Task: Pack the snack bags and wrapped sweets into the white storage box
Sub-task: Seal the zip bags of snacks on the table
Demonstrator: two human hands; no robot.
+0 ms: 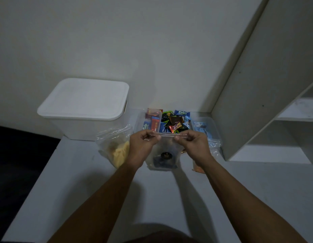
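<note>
White storage box (78, 109) — far left of the worktop (78, 190), against the wall, lid on, smooth matte plastic with rounded corners and a handle slot in the side wall. Nothing can go in until that lid comes off. Step in hand, by the look of it: sealing one snack bag before packing, so the task seems barely begun.

Worktop pale, flat, faintly scuffed. To the right, white shelving (283, 134), square-edged and boxy.

Behind the hands, a clear tray (140, 120), thin rigid plastic, heaped with wrapped sweets (175, 121) — glossy foil and film in blue, red, black and green, small rectangular bars and pillow packs. Just right of it, more blue-wrapped pieces (200, 126) in what looks like a second clear container.

Left of the hands, a crinkled clear bag of yellow chips (117, 149), slumped on the worktop, mouth loose. At the right wrist, another clear bag (213, 148), with something orange at its bottom, mostly hidden.

Held between both hands, a clear zip bag (163, 155), soft film, with dark round biscuits at the bottom. Left hand (143, 142) and right hand (192, 142) each curled, thumb and fingertips pinching the bag's top strip, stretched taut between them. Whether the strip is already pressed shut, impossible to tell.

Next move, likely: run the pinch along the seal, then free a hand for the lid — thin film, slippery, easily dropped.
</note>
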